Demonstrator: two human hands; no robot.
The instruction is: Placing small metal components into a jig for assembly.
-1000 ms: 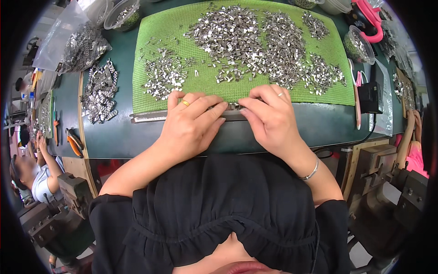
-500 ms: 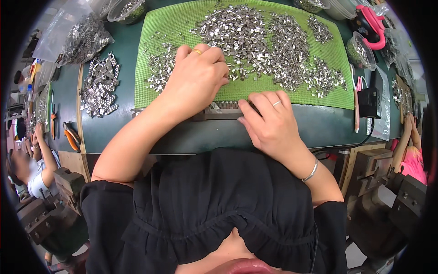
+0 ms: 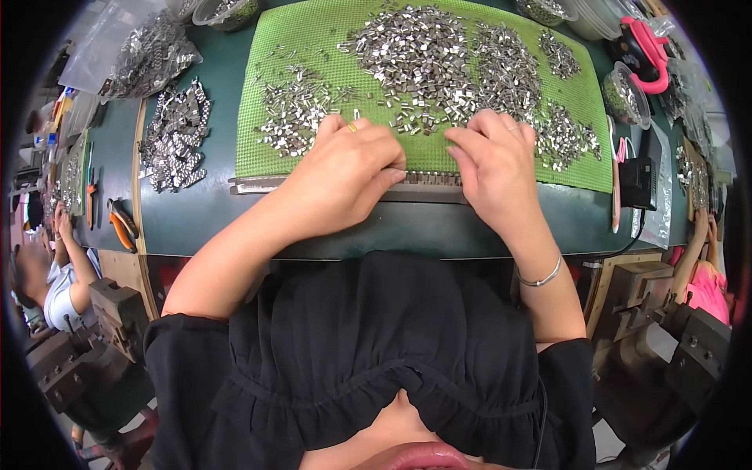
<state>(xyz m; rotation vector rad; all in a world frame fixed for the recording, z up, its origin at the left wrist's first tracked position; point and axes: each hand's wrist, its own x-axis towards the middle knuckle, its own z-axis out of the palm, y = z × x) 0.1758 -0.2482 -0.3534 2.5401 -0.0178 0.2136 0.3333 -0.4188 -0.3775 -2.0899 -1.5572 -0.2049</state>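
Observation:
My left hand (image 3: pixel 354 174) is at a long narrow dark metal bar (image 3: pixel 432 193) by the mat's near edge, its thumb and fingers pinched together at a row of small metal pieces set along the bar. Whatever lies between those fingertips is too small to make out. Over the mat's near edge, right of the left hand, is my right hand (image 3: pixel 500 168). Its thumb and forefinger are drawn close together just below the largest heap of small silvery metal links (image 3: pixel 415 59); anything in them is too small to name. A green textured mat (image 3: pixel 313 168) lies under the heaps.
Linked metal chain strips (image 3: pixel 174 141) lie left of the mat, near a plastic bag of metal parts (image 3: pixel 149 63) and orange-handled pliers (image 3: pixel 123 227). At right are a clear tub (image 3: pixel 625 98), a pink-handled container (image 3: pixel 650 59) and a black box (image 3: pixel 638 182). Other people work at both sides.
My left hand has come down from the mat to the bar. My right hand has lifted from the bar and moved up and right, toward the heaps of links.

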